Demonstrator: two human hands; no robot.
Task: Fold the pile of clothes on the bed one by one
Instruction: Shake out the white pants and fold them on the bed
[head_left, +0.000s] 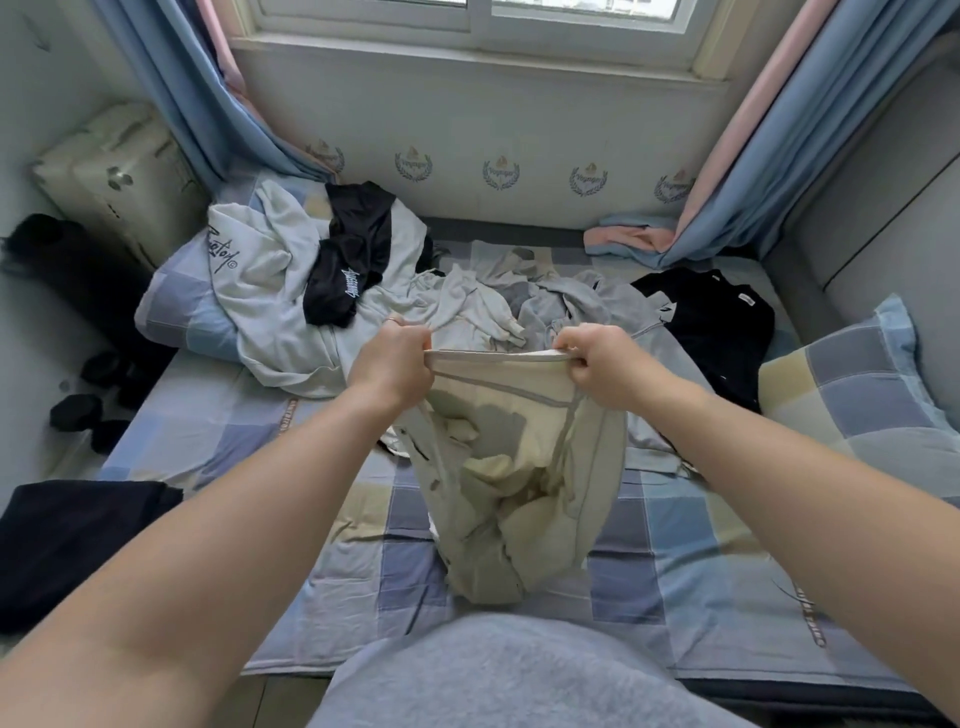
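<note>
Held up over the bed (208, 431): a beige garment (509, 493) with a grey-trimmed band along its top edge, stretched between two hands. Left hand (395, 358) curled tight round the band's left end. Right hand (597, 364) clamped on its right end, fingers folded over the cloth. Hands apart, band taut between them. Rest of the beige garment hanging crumpled below the band; cannot tell whether its lowest folds touch the checked sheet.

Just beyond the beige garment, the unfolded pile: a white hoodie (260, 270) with script lettering to the far left, a black garment (348, 249) with white print lying on top of the hoodie, and pale grey clothes (587, 306) tangled directly behind. To the far right of the beige garment, a black T-shirt (711, 322) laid flat. Right of the beige garment, a checked pillow (852, 384). Left of the beige garment and nearer, a dark folded cloth (78, 540) at the bed's edge.
</note>
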